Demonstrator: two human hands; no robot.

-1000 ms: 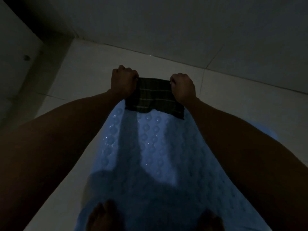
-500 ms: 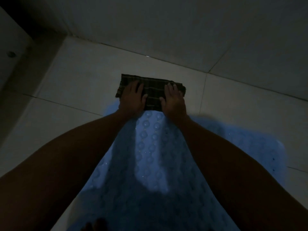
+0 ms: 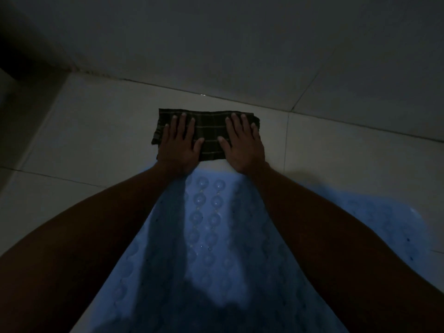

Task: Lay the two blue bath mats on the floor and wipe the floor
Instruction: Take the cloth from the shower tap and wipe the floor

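Both hands lie flat on a dark checked cloth [image 3: 208, 134] spread on the pale tiled floor [image 3: 96, 131], toward 12 o'clock from the person. The left hand [image 3: 179, 146] covers the cloth's 9 o'clock half, its fingers [image 3: 182, 123] straight and slightly spread, thumb pointing inward. The right hand [image 3: 243, 146] covers the 3 o'clock half, fingers likewise straight and a little apart, thumb turned toward the other thumb. Neither hand pinches or curls round the cloth; the palms press down on it.

A blue bath mat [image 3: 206, 236] with rows of round suction cups lies on the floor just at 6 o'clock of the cloth, running back under both forearms toward the viewer. More blue mat [image 3: 384, 219] shows at 3 o'clock beyond the right forearm; whether it is a second mat or part of the same one I cannot tell in the dim light.

A tiled wall [image 3: 240, 44] meets the floor at 12 o'clock beyond the cloth
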